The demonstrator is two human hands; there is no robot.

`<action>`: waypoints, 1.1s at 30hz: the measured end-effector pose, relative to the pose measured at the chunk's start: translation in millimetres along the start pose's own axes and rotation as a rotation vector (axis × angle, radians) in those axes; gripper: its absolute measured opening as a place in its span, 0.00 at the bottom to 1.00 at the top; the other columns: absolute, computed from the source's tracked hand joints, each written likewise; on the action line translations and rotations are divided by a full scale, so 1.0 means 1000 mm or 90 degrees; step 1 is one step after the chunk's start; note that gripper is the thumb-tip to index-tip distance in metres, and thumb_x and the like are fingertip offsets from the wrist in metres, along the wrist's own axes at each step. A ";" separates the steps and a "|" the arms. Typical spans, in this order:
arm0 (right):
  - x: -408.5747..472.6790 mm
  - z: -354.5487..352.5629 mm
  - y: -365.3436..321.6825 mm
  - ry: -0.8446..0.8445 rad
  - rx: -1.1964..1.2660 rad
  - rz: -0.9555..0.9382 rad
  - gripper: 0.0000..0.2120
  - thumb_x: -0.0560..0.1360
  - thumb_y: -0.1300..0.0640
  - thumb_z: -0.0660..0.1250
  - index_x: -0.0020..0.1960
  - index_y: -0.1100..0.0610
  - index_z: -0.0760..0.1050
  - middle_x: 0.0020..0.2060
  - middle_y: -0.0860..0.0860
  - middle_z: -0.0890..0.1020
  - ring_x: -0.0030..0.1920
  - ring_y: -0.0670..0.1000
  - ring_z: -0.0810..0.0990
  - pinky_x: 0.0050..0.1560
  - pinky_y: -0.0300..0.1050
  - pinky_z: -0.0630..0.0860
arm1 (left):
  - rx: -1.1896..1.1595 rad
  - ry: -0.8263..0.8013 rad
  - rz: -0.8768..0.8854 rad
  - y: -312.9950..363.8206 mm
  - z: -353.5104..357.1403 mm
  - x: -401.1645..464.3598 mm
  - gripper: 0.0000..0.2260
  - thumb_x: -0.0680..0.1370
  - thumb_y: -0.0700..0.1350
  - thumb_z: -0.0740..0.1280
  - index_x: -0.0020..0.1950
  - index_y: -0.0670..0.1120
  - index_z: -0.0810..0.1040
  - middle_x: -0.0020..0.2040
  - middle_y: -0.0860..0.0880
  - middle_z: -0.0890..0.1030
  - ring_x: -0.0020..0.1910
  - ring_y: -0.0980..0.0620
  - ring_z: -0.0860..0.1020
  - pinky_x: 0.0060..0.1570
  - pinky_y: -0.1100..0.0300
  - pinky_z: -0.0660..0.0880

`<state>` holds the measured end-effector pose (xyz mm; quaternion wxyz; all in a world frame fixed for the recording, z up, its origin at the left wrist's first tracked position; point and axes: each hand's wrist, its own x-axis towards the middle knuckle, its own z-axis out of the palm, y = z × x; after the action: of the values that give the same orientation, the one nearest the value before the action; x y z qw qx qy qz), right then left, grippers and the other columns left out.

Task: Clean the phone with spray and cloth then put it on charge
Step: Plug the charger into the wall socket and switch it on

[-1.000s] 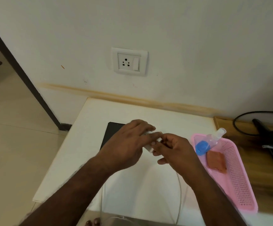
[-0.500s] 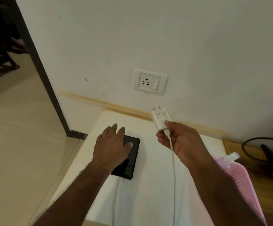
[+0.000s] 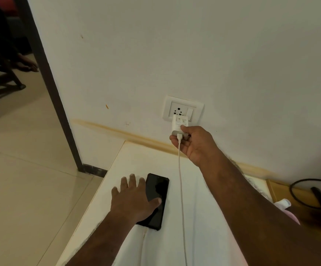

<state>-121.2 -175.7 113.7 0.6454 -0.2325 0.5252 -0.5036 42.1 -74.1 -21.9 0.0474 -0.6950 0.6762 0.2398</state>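
Note:
A black phone (image 3: 158, 194) lies face up on the white table (image 3: 203, 208). My left hand (image 3: 132, 200) rests flat on the phone's left side, fingers spread. My right hand (image 3: 193, 144) pinches a white charger adapter (image 3: 179, 124) and holds it up against the white wall socket (image 3: 182, 110), just below the socket's holes. Whether its pins are in the socket is hidden. A white cable (image 3: 181, 189) hangs from the adapter down across the table past the phone.
The tip of a spray bottle (image 3: 284, 203) and a pink basket edge (image 3: 293, 217) peek out behind my right arm. A wooden surface (image 3: 282, 192) with a black cord lies at the right. A dark door frame (image 3: 50, 89) stands left of the table.
My right hand has carried the adapter up from above the table to the wall socket. My left hand stays on the phone. The camera has tilted upward.

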 end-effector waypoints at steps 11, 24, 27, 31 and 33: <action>0.009 0.007 0.007 0.007 0.026 -0.008 0.16 0.76 0.67 0.68 0.63 0.68 0.71 0.46 0.66 0.81 0.37 0.61 0.85 0.33 0.49 0.82 | 0.031 -0.025 0.006 -0.040 -0.004 0.013 0.29 0.84 0.56 0.55 0.82 0.53 0.48 0.83 0.46 0.42 0.82 0.40 0.42 0.76 0.38 0.53; 0.017 0.012 0.009 0.023 0.033 -0.019 0.09 0.76 0.67 0.68 0.55 0.66 0.73 0.50 0.68 0.81 0.41 0.63 0.84 0.34 0.49 0.83 | 0.152 -0.038 0.019 -0.041 0.004 0.005 0.35 0.81 0.47 0.64 0.82 0.50 0.45 0.83 0.41 0.42 0.81 0.35 0.44 0.75 0.38 0.58; 0.019 0.013 0.011 0.025 0.035 -0.029 0.08 0.76 0.67 0.69 0.54 0.67 0.73 0.48 0.68 0.82 0.43 0.63 0.85 0.35 0.49 0.83 | 0.150 -0.041 0.019 -0.041 0.004 0.005 0.35 0.82 0.47 0.64 0.82 0.50 0.45 0.83 0.41 0.41 0.81 0.35 0.44 0.75 0.38 0.57; 0.022 0.012 0.017 0.033 0.033 -0.058 0.10 0.76 0.65 0.70 0.54 0.68 0.74 0.47 0.67 0.83 0.43 0.63 0.86 0.37 0.48 0.83 | 0.152 -0.034 0.020 -0.041 0.005 0.005 0.35 0.82 0.48 0.64 0.82 0.50 0.46 0.83 0.41 0.42 0.81 0.34 0.44 0.75 0.37 0.57; 0.025 0.014 0.015 0.045 0.040 -0.076 0.09 0.75 0.64 0.71 0.51 0.69 0.75 0.48 0.67 0.83 0.43 0.63 0.86 0.38 0.48 0.83 | 0.146 -0.033 0.019 -0.041 0.006 0.006 0.35 0.82 0.48 0.63 0.82 0.50 0.46 0.83 0.41 0.42 0.81 0.35 0.44 0.75 0.37 0.57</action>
<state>-104.2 -195.0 94.9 0.6023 -0.2252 0.5167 -0.5652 79.7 -74.1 -39.9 0.1409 -0.6680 0.7083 0.1795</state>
